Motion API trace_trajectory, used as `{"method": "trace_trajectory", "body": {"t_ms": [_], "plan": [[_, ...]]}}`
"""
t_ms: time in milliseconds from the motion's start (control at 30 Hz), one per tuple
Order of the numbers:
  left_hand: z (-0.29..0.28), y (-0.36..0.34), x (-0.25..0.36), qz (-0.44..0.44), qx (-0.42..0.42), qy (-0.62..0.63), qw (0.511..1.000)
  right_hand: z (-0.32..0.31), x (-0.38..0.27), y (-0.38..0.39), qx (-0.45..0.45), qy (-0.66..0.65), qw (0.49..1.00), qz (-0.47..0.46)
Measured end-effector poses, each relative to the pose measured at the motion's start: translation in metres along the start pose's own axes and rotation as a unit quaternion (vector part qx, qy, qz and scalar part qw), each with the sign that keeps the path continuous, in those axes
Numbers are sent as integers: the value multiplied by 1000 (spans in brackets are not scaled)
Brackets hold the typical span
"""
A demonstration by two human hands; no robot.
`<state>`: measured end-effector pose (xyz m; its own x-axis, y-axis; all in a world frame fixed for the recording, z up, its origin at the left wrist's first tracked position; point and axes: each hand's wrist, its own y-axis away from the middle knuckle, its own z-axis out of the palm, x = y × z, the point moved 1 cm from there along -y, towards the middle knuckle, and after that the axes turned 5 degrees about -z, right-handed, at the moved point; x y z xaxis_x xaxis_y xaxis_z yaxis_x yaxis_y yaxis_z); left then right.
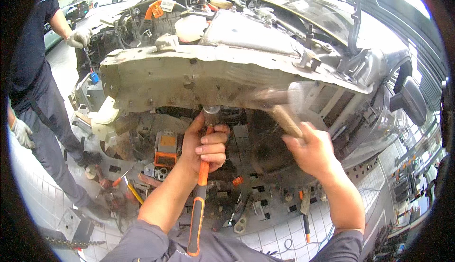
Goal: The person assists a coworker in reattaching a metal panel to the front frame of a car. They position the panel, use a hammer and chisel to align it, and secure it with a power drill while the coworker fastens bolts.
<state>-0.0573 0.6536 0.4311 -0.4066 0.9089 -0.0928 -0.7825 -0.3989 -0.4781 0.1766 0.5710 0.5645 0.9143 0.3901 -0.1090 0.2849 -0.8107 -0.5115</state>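
My left hand [204, 146] is closed around the neck of a hammer [195, 219] with an orange and black handle. Its metal head is up by the lower edge of a bare, wavy-edged car body panel [156, 75]; whether they touch I cannot tell. In my right hand [310, 150], fingers wrapped round the wooden handle, is a second hammer [286, 121]. That hammer's head is smeared by motion in front of the panel's right part, right of the first hammer's head.
At the left stands a co-worker [31, 82], one gloved hand [79, 38] holding a blue-ended tool [94, 76]. The engine bay [189, 13] lies open behind the panel. A side mirror [408, 101] juts out at right. Below are an orange case [166, 158] and scattered tools.
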Motion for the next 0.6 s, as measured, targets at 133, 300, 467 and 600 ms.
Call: {"method": "trace_trajectory", "body": {"t_ms": [133,300,467,600], "plan": [[-3,0,2,-6,-3,-14,1000,-32,-2,1,12,-75,996,37],[-5,-7,-1,3,8,-16,1000,-5,0,5,-48,-47,998,10],[-9,-13,-5,-15,17,-54,998,-38,6,17,88,-144,985,24],[-25,-31,-18,-47,45,-50,997,-49,9,21,104,-153,982,26]]}}
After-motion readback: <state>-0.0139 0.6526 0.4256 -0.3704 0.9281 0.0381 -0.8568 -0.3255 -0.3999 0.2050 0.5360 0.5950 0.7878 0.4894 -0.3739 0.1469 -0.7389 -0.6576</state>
